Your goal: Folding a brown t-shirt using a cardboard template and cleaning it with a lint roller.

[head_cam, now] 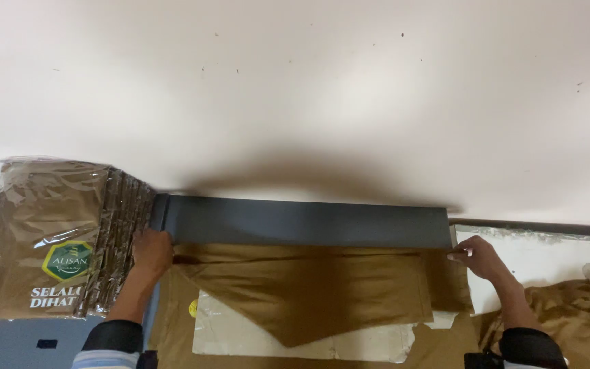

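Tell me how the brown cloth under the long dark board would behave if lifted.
The brown cloth is probably floppy: it lies in soft folds with a drooping point. It likely weighs little and would sag between the left hand and right hand.

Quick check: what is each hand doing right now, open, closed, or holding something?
Left hand: closed on the left end of the long dark grey board.
Right hand: fingers pinched at the board's right end, over the brown cloth.

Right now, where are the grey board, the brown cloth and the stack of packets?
grey board (308, 222): head view, middle of its face.
brown cloth (308, 290): head view, centre of the fold.
stack of packets (42, 232): head view, top packet's wrapper.
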